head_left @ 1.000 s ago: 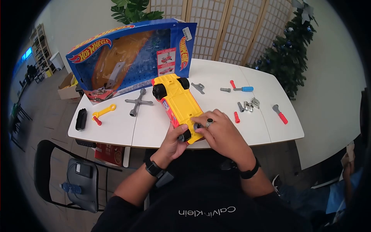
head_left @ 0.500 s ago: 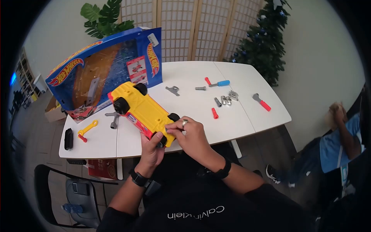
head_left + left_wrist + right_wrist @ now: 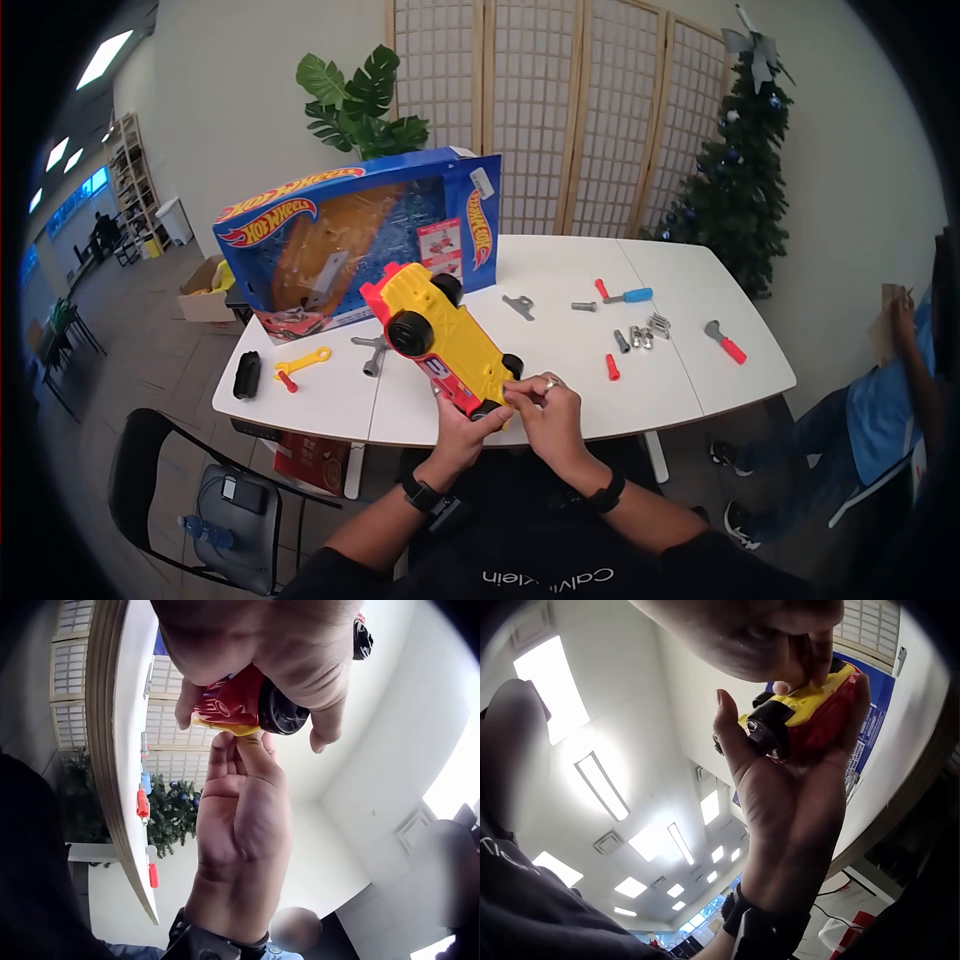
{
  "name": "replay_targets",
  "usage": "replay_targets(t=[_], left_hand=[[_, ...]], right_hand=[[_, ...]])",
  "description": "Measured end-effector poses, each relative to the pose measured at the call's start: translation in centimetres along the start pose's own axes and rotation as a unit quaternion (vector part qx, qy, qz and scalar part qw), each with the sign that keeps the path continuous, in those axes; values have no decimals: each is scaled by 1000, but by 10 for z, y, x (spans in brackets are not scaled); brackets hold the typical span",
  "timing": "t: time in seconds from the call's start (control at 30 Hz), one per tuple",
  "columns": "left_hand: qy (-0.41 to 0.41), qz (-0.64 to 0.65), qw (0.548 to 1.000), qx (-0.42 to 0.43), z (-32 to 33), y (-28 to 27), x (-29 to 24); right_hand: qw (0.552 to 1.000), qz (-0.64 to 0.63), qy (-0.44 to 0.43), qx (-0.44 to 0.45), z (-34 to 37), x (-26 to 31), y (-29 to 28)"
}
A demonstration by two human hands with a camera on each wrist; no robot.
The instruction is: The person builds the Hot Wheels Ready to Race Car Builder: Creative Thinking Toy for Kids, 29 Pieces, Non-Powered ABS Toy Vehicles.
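A toy car (image 3: 445,335), red-bodied with a yellow underside and black wheels, is held tilted above the table's near edge. My left hand (image 3: 460,435) grips its lower end from below, thumb beside a wheel. The fingertips of my right hand (image 3: 553,415) pinch close together at the yellow underside near that end. They hide the small grey part seen there earlier. In the left wrist view, the right thumb and curled fingers meet at the yellow edge under the red side (image 3: 229,701). The right wrist view shows the left palm under the car, beside a black wheel (image 3: 771,724).
On the white table (image 3: 560,350) stands a blue Hot Wheels box (image 3: 350,240). Left lie a black part (image 3: 247,375), a yellow wrench (image 3: 303,362) and a grey cross wrench (image 3: 372,358). Right are a blue-handled screwdriver (image 3: 630,296), several bolts and a red-handled tool (image 3: 727,343).
The head view has shifted and tilted up. The car stays in my left hand, turned to show more of its red side. My right fingertips remain at the underside, the grey part now hidden.
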State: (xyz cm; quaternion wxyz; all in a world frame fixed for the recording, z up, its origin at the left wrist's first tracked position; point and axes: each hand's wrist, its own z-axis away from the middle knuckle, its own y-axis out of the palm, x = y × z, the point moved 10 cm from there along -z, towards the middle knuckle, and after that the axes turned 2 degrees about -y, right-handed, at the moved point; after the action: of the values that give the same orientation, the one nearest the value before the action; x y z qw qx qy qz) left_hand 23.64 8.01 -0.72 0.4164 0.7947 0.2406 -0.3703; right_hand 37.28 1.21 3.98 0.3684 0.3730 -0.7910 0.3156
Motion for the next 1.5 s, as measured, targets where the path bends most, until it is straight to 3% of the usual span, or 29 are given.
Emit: replay_targets(t=[0.07, 0.17, 0.27, 0.4, 0.43, 0.47, 0.5, 0.6, 0.67, 0.73, 0.8, 0.83, 0.9, 0.93, 0.97, 1.03, 1.1, 1.23, 1.3, 1.37, 1.4, 1.43, 1.5], left_hand=[[-30, -1, 1000, -2, 1, 0, 5], [-15, 48, 998, -27, 2, 1, -3], [-53, 159, 985, 49, 4, 1, 9], [-75, 159, 984, 12, 6, -27, 12], [-72, 166, 984, 8, 0, -21, 3], [-62, 170, 982, 59, -5, 5, -13], [-49, 171, 978, 107, -7, 25, -30], [-75, 144, 976, 142, -9, 34, -43], [-85, 106, 979, 154, -8, 23, -42], [-139, 92, 982, 91, -4, 7, -45], [-176, -55, 979, 83, -7, -5, -57], [-183, -152, 969, 69, -10, -10, -67], [-121, -292, 947, 54, -25, -32, -68], [-76, -339, 935, 72, -32, -29, -70], [-83, -381, 916, 93, -39, -35, -65], [-83, -399, 904, 126, -50, -18, -61], [-142, -403, 890, 163, -58, -8, -47], [-102, -537, 803, 238, -75, -11, -22], [-65, -568, 768, 289, -75, 0, -19], [-90, -592, 736, 315, -72, -1, -9], [-83, -642, 691, 321, -69, 2, -7], [-87, -644, 679, 342, -62, 4, -4], [-41, -671, 667, 320, -65, 7, -6]], right_hand=[[1000, -6, 9, 5, 1, 12, -8], [982, 82, -150, 83, -1, 68, -13], [969, 160, -189, -10, -7, 91, -56], [951, 290, -77, -73, -40, 55, -145], [932, 357, -30, -48, -47, 32, -162], [908, 418, 15, -25, -50, 12, -180], [906, 421, 18, -44, -48, 4, -201], [859, 495, 119, 63, -49, -49, -219], [853, 497, 139, 73, -52, -70, -237], [844, 500, 173, 87, -52, -103, -261], [818, 558, 85, 114, -81, -127, -255], [820, 554, 90, 112, -88, -138, -254], [865, 462, 5, 195, -99, -141, -225], [865, 464, 3, 193, -105, -145, -222], [868, 451, 33, 206, -105, -155, -215], [873, 428, 63, 224, -102, -167, -203], [887, 425, 25, 176, -104, -166, -202], [889, 437, 57, 124, -92, -169, -214], [873, 462, 74, 135, -87, -156, -215], [852, 489, 113, 151, -76, -147, -224], [849, 497, 77, 161, -75, -141, -223], [848, 504, 41, 160, -68, -130, -224], [874, 450, 81, 163, -65, -91, -223]])
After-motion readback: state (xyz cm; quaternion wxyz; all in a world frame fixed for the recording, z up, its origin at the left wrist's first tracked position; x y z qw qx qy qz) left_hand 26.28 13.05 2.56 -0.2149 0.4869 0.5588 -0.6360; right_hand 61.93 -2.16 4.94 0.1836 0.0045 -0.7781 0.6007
